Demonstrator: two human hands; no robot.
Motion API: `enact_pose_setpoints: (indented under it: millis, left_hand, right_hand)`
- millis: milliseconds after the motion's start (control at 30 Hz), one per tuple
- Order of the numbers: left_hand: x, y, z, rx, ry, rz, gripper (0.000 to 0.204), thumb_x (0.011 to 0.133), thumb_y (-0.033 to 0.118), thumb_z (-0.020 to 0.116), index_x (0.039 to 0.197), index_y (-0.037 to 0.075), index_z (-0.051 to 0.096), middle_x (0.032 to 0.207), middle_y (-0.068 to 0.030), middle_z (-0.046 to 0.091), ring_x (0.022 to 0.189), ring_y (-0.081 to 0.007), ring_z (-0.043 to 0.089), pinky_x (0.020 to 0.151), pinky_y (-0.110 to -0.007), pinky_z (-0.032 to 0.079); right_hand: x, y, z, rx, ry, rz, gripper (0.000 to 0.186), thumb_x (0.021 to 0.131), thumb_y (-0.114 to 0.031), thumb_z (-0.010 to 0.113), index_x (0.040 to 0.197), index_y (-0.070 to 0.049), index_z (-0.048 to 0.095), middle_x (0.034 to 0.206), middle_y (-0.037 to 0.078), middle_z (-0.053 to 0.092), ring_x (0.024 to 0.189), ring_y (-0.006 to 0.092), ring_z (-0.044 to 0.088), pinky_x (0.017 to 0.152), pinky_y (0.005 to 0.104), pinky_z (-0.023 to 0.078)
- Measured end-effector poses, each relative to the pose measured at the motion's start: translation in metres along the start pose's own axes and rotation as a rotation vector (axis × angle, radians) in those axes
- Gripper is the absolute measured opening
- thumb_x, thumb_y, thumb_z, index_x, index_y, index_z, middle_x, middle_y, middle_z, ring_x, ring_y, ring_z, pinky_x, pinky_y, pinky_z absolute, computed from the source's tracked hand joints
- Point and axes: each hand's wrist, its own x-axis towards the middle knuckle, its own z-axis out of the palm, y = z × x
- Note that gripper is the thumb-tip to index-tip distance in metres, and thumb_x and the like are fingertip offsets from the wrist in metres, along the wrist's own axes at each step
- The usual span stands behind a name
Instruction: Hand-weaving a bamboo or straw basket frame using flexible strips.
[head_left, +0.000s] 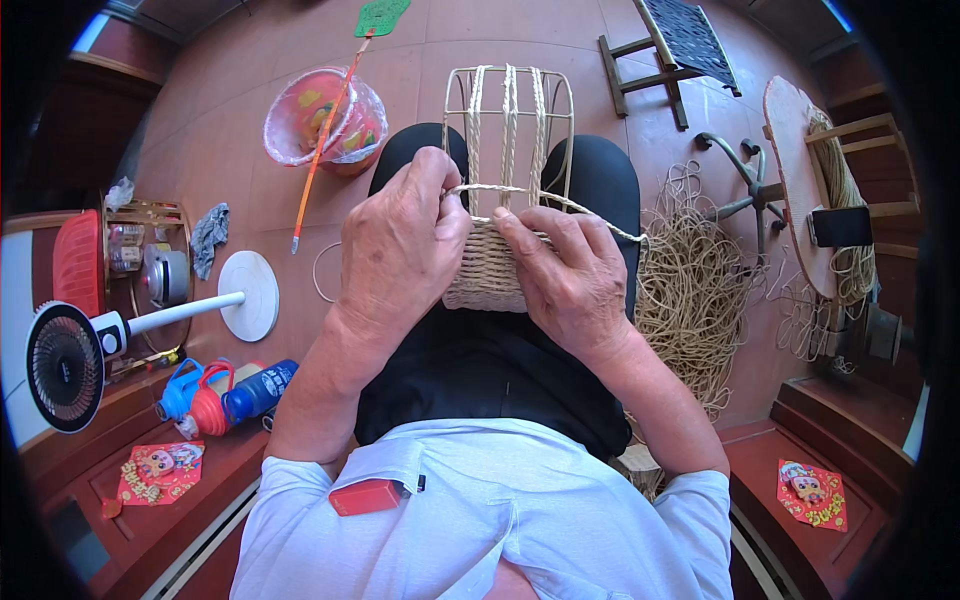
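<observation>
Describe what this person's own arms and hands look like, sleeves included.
The left hand and right hand are both bare, with no gloves, watch or bracelet showing. The forearms are uncovered too, below short, loose, plain bluish-white sleeves.

Reddish floor (225, 150) bearing cord heap (692, 290), bucket (362, 140), fan base (249, 300)

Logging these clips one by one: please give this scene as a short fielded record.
Workpiece: partly woven basket, openwork at its far end
Left hand: pinching a cord
Right hand: fingers on the basket's weave
Floor, right: tangled cord pile
Floor, left: lined bucket with green-headed fly swatter across it; black-and-white pedestal fan
</observation>
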Motion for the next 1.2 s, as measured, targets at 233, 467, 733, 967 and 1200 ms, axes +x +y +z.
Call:
enact_pose_setpoints:
  millis: [233, 467, 733, 967, 1200]
  left_hand:
    - [0.018, -0.005, 0.001, -0.100, 0.084, 0.031, 0.010, 0.100, 0.005, 0.079, 0.105, 0.004, 0.070, 0.085, -0.0099, 0.072, 0.075, -0.0249, 0.074, 0.073, -0.042, 0.059]
    - [0.056, -0.017, 0.009, -0.189, -0.014, 0.222, 0.009, 0.101, 0.013, 0.083, 0.103, 0.006, 0.079, 0.101, -0.0102, 0.074, 0.096, -0.0321, 0.076, 0.087, -0.045, 0.061]
    - [0.023, 0.006, 0.017, 0.175, -0.025, 0.197, 0.011, 0.105, 0.014, 0.076, 0.112, 0.007, 0.070, 0.106, -0.0119, 0.067, 0.101, -0.0365, 0.078, 0.086, -0.054, 0.064]
    - [0.021, -0.005, 0.010, -0.155, -0.143, 0.140, 0.022, 0.107, 0.006, 0.072, 0.129, 0.003, 0.067, 0.114, -0.0201, 0.075, 0.100, -0.0418, 0.080, 0.087, -0.053, 0.065]
    - [-0.007, -0.005, 0.009, -0.272, 0.013, 0.029, 0.040, 0.101, -0.006, 0.077, 0.138, 0.008, 0.072, 0.102, -0.0137, 0.073, 0.085, -0.0326, 0.076, 0.078, -0.046, 0.062]
  right_hand:
    - [-0.002, -0.007, 0.001, -0.052, -0.069, 0.033, 0.061, 0.096, -0.013, 0.080, 0.156, -0.007, 0.072, 0.131, 0.007, 0.066, 0.101, 0.0251, 0.065, 0.089, 0.0394, 0.056]
    - [0.002, -0.016, 0.001, -0.032, -0.096, 0.085, 0.056, 0.103, -0.024, 0.081, 0.155, -0.007, 0.071, 0.131, 0.010, 0.063, 0.104, 0.0268, 0.065, 0.090, 0.0417, 0.055]
    - [0.003, -0.019, 0.009, -0.011, -0.087, 0.144, 0.051, 0.102, -0.027, 0.084, 0.149, -0.012, 0.071, 0.130, 0.009, 0.062, 0.107, 0.0289, 0.066, 0.092, 0.0445, 0.055]
    - [0.001, -0.020, 0.010, -0.026, -0.063, 0.148, 0.046, 0.104, -0.026, 0.083, 0.147, -0.014, 0.071, 0.131, 0.009, 0.062, 0.106, 0.0287, 0.065, 0.092, 0.0445, 0.055]
    - [0.002, -0.018, 0.013, -0.013, -0.013, 0.136, 0.042, 0.104, -0.025, 0.083, 0.143, -0.015, 0.074, 0.128, 0.008, 0.063, 0.108, 0.0283, 0.065, 0.093, 0.0433, 0.055]
